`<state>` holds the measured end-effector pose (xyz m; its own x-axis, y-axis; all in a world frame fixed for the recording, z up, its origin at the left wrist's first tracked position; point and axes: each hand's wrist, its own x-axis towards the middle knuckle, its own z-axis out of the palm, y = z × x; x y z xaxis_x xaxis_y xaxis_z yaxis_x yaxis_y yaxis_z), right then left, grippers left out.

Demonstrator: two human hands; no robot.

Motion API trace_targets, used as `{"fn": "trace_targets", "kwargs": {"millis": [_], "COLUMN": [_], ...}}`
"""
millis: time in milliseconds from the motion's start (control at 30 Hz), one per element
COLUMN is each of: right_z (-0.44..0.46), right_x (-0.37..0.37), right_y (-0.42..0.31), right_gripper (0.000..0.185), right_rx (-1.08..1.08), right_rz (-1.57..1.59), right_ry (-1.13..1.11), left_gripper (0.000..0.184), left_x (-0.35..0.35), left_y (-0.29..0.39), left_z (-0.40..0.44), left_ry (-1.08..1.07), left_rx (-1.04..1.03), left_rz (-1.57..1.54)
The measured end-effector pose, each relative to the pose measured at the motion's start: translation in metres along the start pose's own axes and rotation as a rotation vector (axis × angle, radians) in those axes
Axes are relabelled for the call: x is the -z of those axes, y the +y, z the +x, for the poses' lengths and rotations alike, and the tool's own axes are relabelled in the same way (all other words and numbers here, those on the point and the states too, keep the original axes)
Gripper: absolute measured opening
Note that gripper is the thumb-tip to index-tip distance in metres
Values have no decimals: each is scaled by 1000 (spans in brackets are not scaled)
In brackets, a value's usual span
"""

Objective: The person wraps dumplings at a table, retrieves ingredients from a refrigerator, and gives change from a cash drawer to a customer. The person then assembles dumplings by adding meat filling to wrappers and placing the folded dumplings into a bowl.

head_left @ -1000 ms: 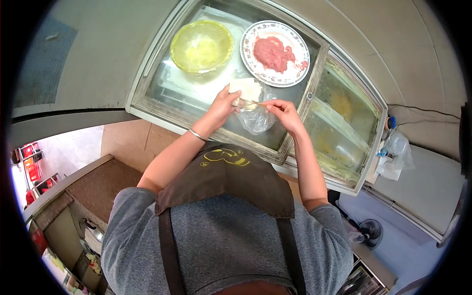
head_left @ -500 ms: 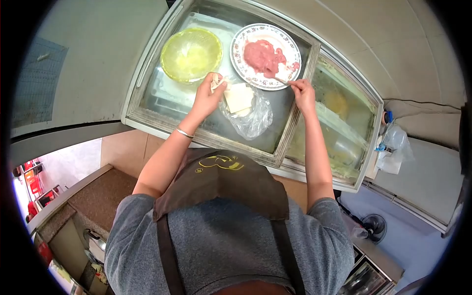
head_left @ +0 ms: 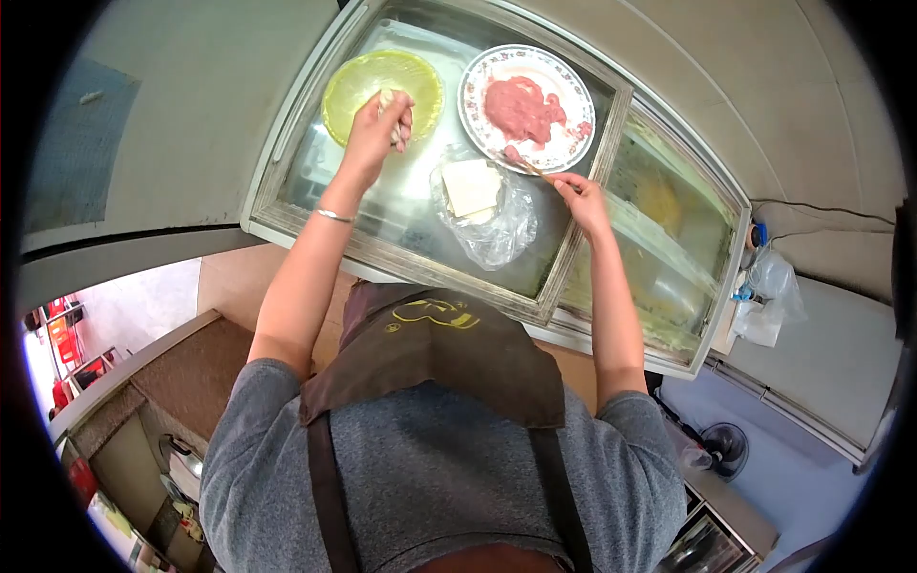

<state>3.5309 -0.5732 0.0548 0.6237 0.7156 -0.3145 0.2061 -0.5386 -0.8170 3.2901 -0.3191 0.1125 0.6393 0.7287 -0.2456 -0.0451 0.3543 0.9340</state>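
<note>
Pinching a thin brown stick (head_left: 537, 170), the right grip (head_left: 581, 199) holds its pink-coated tip by the floral-rimmed white plate (head_left: 468, 107). Above the round yellow-green plastic bowl (head_left: 346, 88), the left grip (head_left: 375, 126) closes around a pale piece (head_left: 386, 97), possibly a wrapper. Yellow apron markings (head_left: 437, 313) look illegible.

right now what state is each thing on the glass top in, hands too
left hand: closed around a pale wrapper, over the bowl
right hand: pinching the stick
stick: tilted, pink paste on its tip
plate: face up, bearing meat paste
meat paste: mounded, uncovered
yellow-green bowl: upright, partly hidden by left hand
square wrappers: stacked, uncovered
plastic bag: crumpled, under the stack
</note>
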Motion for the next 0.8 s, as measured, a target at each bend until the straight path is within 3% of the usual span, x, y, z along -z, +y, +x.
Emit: {"fn": "trace_targets", "kwargs": {"millis": [100,167,233,300,367,433,567,600,667,733,800], "right_z": [-26,-36,-42,-49,-50,-47,-44,-43,-43,-49,-50], "right_x": [-17,-30,-42,-54,-58,-60,-58,-58,-56,-51,-50], "right_y": [-18,-10,1,3,5,6,2,2,-3,-22,-27], "right_gripper": [17,18,18,18,17,17,18,18,18,19,18], "right_rx": [-140,23,114,236,223,281,223,179,137,24,76], "right_rz": [233,207,92,54,19,-43,-83,-13,56,156,166], "right_ry": [-108,-128,-123,-89,-78,-30,-56,-89,-126,-203,-229], "left_gripper": [19,21,29,32,37,32,22,22,23,25,28], "left_x": [19,29,26,21,12,-1,-7,-8,-16,-33,-47], "left_y": [-3,-6,-13,-14,-17,-22,-67,-75,-87,-75,-74], "left_z": [22,31,34,24,7,-14,-43,-48,-54,-61,-63], "left_ry": [51,56,221,242,261,274,-236,-235,-292,-255,-255], "left_rx": [-69,-44,-501,-591,-681,-608,88,86,479,483,390], "left_rz": [92,174,596,703,810,665,204,203,-16,-188,-468]}}
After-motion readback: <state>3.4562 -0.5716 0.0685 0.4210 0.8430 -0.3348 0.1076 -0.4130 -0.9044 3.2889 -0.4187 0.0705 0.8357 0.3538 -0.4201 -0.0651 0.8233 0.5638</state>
